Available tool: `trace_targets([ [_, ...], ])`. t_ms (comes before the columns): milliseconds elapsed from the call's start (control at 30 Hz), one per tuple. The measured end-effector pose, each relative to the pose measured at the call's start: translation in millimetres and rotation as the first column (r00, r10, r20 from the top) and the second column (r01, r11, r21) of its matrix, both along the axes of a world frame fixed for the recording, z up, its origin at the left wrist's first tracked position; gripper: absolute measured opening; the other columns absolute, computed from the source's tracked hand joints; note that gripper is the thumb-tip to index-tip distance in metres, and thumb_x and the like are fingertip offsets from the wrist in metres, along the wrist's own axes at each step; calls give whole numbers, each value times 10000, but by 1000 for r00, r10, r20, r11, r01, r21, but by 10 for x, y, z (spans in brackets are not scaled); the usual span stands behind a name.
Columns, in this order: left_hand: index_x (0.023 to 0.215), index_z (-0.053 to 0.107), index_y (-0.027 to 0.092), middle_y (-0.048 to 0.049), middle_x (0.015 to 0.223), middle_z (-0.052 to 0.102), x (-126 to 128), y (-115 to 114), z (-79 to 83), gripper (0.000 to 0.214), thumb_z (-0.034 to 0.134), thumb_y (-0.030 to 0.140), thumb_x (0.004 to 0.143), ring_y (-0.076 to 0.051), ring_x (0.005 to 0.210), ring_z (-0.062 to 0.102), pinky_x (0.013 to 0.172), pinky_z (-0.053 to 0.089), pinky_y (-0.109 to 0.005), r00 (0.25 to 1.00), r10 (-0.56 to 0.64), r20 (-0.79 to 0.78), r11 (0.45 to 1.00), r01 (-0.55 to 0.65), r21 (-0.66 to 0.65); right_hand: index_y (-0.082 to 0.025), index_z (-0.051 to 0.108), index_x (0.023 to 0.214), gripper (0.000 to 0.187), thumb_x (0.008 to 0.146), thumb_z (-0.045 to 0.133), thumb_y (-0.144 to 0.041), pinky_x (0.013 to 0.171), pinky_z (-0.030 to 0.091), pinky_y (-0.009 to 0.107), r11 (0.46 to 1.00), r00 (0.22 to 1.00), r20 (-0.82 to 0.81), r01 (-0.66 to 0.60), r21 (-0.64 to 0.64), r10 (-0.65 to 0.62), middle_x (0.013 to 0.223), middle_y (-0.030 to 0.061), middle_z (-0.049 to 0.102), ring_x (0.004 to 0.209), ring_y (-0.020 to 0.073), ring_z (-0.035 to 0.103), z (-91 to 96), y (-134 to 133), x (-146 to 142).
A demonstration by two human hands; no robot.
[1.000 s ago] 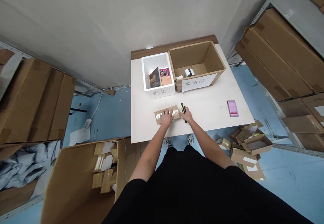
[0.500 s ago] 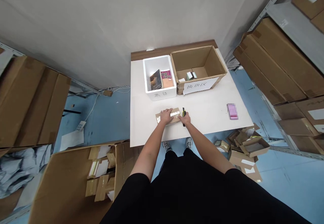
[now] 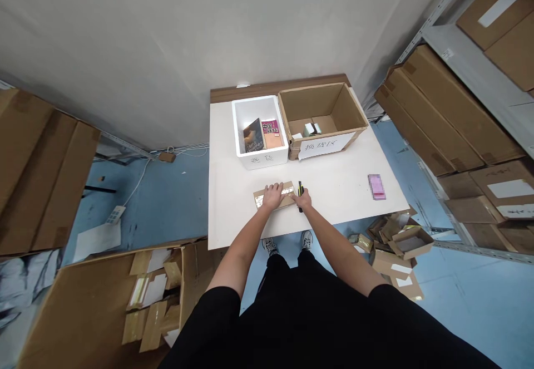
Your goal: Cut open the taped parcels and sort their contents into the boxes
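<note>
A small taped cardboard box [image 3: 287, 187] lies near the front of the white table [image 3: 233, 221]. My left hand [image 3: 273, 195] rests over its top and holds it, with the fingers bent across it. My right hand [image 3: 303, 198] is closed around a black and yellow utility knife [image 3: 300, 187] at the right end of the box. Fingers of that hand touch the box's end. Whether the blade is out is too small to tell.
Behind stand a white foam box [image 3: 261, 163] with two books and an open cardboard carton [image 3: 359, 118] holding small items. A pink packet [image 3: 376, 187] lies at right. Below left is a large carton [image 3: 75, 302] of parcels; discarded boxes [image 3: 396, 269] lie right. Shelves flank the table.
The camera view has shifted slightly. Both hands stay at the box, with the utility knife still in the right one at its right end.
</note>
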State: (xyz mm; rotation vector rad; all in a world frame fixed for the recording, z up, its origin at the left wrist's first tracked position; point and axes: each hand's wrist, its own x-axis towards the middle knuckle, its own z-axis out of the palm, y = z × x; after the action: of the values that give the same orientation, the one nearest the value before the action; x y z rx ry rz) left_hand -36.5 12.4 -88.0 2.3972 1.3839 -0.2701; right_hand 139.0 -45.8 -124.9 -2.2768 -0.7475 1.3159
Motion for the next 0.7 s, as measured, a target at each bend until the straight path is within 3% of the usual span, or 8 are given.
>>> trace_targets([
  [167, 1658, 373, 116, -247, 1568, 522, 20, 39, -129, 653, 370, 462, 1104, -387, 1490, 434, 1268, 261, -518, 997, -67, 33, 998, 66, 23, -222, 495, 1406, 670, 849, 819, -404, 575, 557, 287, 1000, 999, -24, 26, 2, -26, 1099, 77, 725, 680, 184, 679, 29, 5, 10],
  [333, 1594, 457, 69, -281, 1501, 577, 23, 68, -174, 614, 403, 443, 1109, -398, 1443, 503, 1229, 327, -520, 993, -66, 96, 997, 62, 39, -234, 520, 1379, 666, 825, 856, -388, 542, 546, 289, 998, 997, -53, 57, 36, -55, 1050, 58, 719, 626, 175, 650, 23, 2, 11],
  [567, 1334, 646, 156, -190, 1230, 746, -5, 184, -22, 488, 305, 450, 1145, -308, 1139, 716, 970, 507, -405, 994, 36, 102, 999, -32, -41, -239, 523, 1385, 711, 791, 878, -403, 534, 543, 305, 995, 992, -100, 81, 61, -75, 970, 39, 709, 593, 176, 625, -91, -42, 34],
  [700, 1361, 637, 215, -138, 1327, 719, -62, 193, 34, 451, 376, 501, 1129, -288, 1187, 689, 948, 509, -361, 987, -2, 161, 1000, 5, -19, -254, 534, 1385, 742, 760, 890, -436, 590, 561, 306, 984, 976, -181, 140, 111, -119, 971, 35, 717, 682, 194, 663, -133, -28, 39],
])
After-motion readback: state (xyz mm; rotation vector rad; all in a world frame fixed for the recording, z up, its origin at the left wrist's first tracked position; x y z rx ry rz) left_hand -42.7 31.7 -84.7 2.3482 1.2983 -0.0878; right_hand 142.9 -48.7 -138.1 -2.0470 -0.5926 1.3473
